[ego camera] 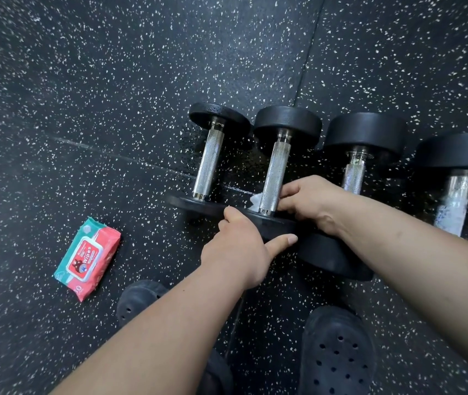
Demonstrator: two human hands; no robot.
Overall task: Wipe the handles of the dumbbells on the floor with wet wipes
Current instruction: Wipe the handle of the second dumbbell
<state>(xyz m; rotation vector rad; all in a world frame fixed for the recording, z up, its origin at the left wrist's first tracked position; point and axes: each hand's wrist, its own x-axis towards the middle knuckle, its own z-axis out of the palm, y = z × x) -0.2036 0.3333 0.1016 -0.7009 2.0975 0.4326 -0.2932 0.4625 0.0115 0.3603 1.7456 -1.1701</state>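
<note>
Knurled steel handles run toward twelve o'clock on four dumbbells lying side by side on the speckled rubber floor (113,95). The left hand (241,252) is clamped over the near head of the second dumbbell (277,172), thumb out toward three o'clock, likely to keep it from rolling. The right hand (312,203) reaches in from three o'clock, fingers curled round the near end of that handle, pressing a white wet wipe (255,201) whose edge shows at nine o'clock of the bar. The first dumbbell (210,161) lies just beside at nine o'clock, two more (355,172) at three. The wipes pack (88,258) rests at eight o'clock, within easy reach for a fresh sheet.
</note>
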